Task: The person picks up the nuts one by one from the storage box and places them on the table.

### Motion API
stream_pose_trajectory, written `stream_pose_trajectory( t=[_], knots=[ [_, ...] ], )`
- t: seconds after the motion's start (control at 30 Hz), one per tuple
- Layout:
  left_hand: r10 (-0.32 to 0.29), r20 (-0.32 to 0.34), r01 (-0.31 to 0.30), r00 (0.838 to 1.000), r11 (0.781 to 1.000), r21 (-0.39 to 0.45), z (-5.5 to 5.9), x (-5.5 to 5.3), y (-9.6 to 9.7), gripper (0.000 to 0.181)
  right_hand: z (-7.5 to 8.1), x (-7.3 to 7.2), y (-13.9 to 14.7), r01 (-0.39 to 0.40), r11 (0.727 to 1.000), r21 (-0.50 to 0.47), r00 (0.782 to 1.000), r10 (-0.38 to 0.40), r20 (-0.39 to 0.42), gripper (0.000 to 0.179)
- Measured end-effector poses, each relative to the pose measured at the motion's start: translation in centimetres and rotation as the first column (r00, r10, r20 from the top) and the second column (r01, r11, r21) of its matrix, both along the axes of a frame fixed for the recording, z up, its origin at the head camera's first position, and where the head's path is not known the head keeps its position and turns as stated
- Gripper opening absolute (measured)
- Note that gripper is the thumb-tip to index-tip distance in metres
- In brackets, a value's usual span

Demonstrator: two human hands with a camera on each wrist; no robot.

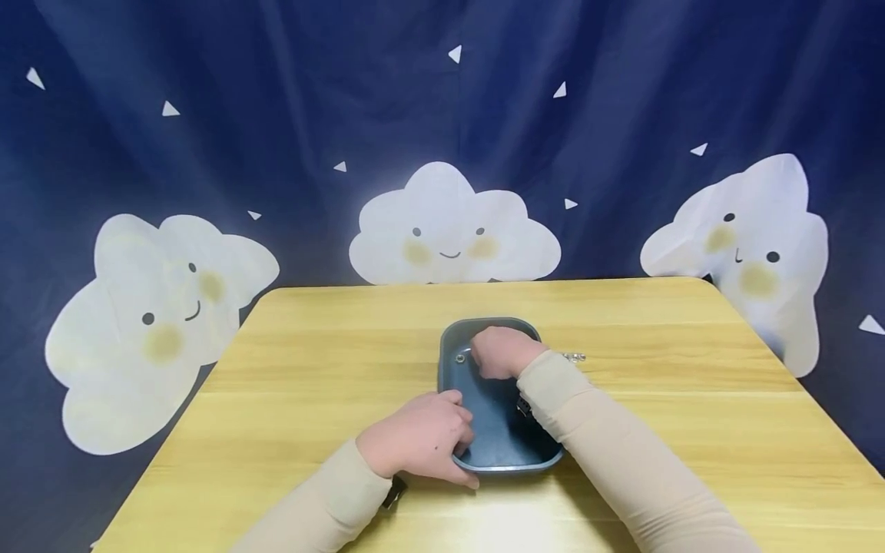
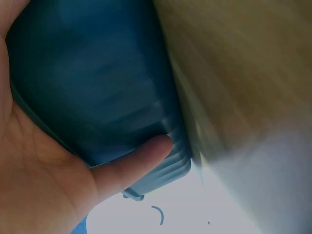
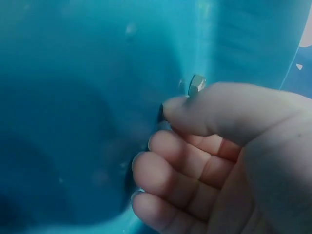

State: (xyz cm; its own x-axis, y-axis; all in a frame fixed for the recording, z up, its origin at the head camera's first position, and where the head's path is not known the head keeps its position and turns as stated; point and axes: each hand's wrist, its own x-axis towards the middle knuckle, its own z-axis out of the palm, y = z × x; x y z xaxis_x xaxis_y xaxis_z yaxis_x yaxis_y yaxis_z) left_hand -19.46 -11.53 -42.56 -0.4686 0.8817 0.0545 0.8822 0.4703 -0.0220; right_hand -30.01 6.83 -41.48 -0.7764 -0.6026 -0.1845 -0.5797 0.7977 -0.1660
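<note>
Behind everything, dark blue curtain [image 1: 207, 46] with cloud prints [image 1: 455, 223]. Next down: wooden table [image 1: 311, 353]. On it, blue tray [image 1: 494, 438], near mid-table; clock below is read off the tray, head view, 6 o'clock nearest the person. Left hand [image 1: 422, 438] at 8 o'clock grasps the tray wall, thumb outside, fingers over the rim. Good brace, I'd judge; steady downward pressure there should stop skidding, no tipping the rim. Right hand [image 1: 506, 353] is inside near 12 o'clock, wrist over the 2 o'clock rim, fingers curled, thumb tip close to the index. Can't tell whether something small is pinched between them. Outside the tray, around 2 o'clock, metal pieces [image 1: 574, 357] just beside the right sleeve [image 1: 601, 422], too small to count. Smallest: one nut [image 1: 459, 359] in the tray, about 10 o'clock; likely the same one showing beside the thumb in the right wrist view, not gripped. Best handling, probably: take opposite flats between thumb and index tips, lift straight up, other fingers tucked so they don't knock it into the corner. Off-centre nip could make it slip.
</note>
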Motion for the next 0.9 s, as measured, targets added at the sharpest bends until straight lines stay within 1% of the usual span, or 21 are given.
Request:
stream_pose_trajectory(
  t=[0.23, 0.47, 0.6, 0.73, 0.9],
  knots=[
    [0.005, -0.005, -0.005, 1.0, 1.0, -0.001, 0.2, 0.04, -0.09, 0.053, -0.38, -0.05, -0.49, 0.002, 0.999, 0.045, 1.0, -0.001, -0.028, 0.041],
    [0.016, 0.016, -0.016, 1.0, 1.0, -0.01, 0.29, 0.13, -0.07, 0.053, -0.45, 0.14, -0.55, -0.017, 0.997, 0.078, 1.0, 0.018, -0.018, 0.038],
    [0.018, 0.015, -0.018, 1.0, 1.0, -0.007, 0.31, 0.22, -0.08, 0.053, -0.44, 0.26, -0.49, -0.032, 0.998, 0.056, 0.999, 0.033, -0.01, 0.039],
    [0.006, -0.001, -0.006, 1.0, 1.0, -0.002, 0.36, 0.3, -0.05, 0.053, -0.42, 0.26, -0.25, -0.054, 0.998, 0.033, 0.999, 0.054, -0.001, 0.039],
    [-0.01, -0.027, 0.01, 1.0, 1.0, 0.003, 0.32, 0.36, -0.01, 0.053, 0.07, 0.18, 0.26, -0.096, 0.995, -0.038, 0.995, 0.097, 0.019, 0.039]
  ],
)
